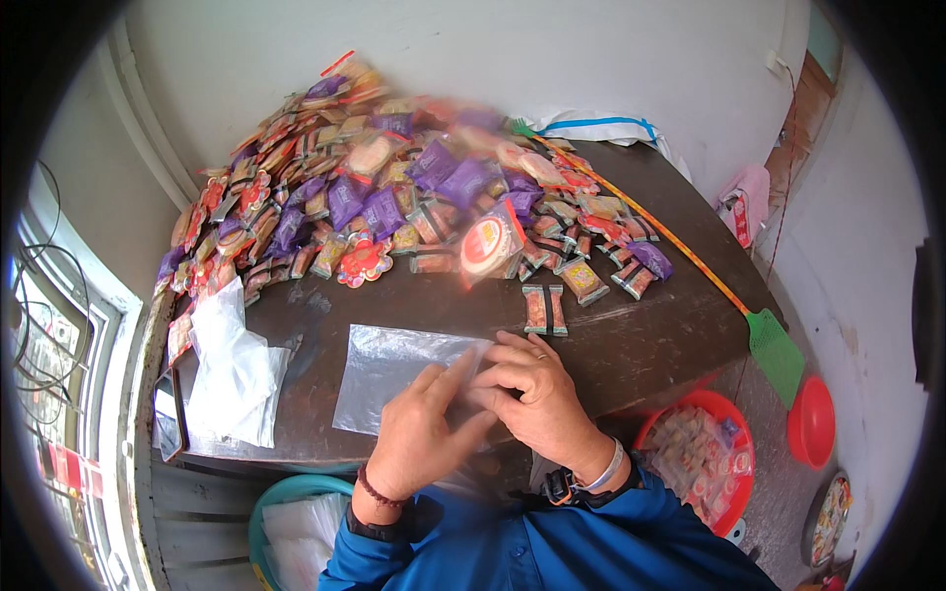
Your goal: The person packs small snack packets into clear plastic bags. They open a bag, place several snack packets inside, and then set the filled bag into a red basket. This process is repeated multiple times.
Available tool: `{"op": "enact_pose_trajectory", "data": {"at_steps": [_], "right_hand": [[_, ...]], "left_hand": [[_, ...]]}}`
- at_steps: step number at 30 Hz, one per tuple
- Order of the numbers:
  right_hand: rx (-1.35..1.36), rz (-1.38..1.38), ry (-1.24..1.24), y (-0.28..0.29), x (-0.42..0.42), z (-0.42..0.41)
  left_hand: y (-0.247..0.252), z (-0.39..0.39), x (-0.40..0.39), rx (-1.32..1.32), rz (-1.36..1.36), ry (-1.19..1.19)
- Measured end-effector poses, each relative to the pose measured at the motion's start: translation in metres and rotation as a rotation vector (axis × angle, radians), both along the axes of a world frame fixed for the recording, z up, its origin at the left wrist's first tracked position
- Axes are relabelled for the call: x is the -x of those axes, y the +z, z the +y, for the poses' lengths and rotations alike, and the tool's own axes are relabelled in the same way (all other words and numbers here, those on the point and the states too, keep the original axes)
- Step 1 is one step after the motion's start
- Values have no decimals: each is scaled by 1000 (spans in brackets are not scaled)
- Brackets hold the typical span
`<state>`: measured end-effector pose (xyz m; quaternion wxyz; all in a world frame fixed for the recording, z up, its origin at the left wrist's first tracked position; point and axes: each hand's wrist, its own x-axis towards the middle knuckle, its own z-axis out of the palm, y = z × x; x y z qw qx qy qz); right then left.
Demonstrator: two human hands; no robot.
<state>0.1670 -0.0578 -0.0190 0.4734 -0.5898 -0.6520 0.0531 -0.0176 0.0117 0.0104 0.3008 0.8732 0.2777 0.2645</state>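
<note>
A clear plastic bag (392,369) lies flat on the dark wooden table (665,354) before me. My left hand (429,432) is over the bag's right part, fingers spread and slightly blurred. Close beside it, my right hand (536,399) has its fingertips at the bag's right edge; whether either hand grips the film cannot be told. Beyond them lies a small wrapped snack with a dark band (545,309). A large heap of wrapped snacks, with purple packets (436,164), a red flower-shaped packet (364,258) and a round wafer packet (491,242), covers the table's far side.
White plastic bags (236,377) and a phone (169,414) lie at the table's left. A green fly swatter (774,351) overhangs its right edge. Below stand a teal basin (259,517) of plastic bags, a red basin (748,495) of packed snacks and a smaller red basin (813,421).
</note>
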Motion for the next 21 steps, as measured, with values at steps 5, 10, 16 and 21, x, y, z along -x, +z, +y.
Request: {"op": "enact_pose_trajectory", "data": {"at_steps": [5,10,16,21], "right_hand": [[-14,26,-20,-3,0,0],[-10,32,-115,1,5,-5],[-61,-94,-265,14,4,-9],[-8,-436,-511,13,-18,4]], "left_hand": [[0,0,0,89,13,58],[-17,1,-3,60,-232,160],[-15,-1,-3,24,-320,241],[-21,-4,-5,-74,-269,270]]}}
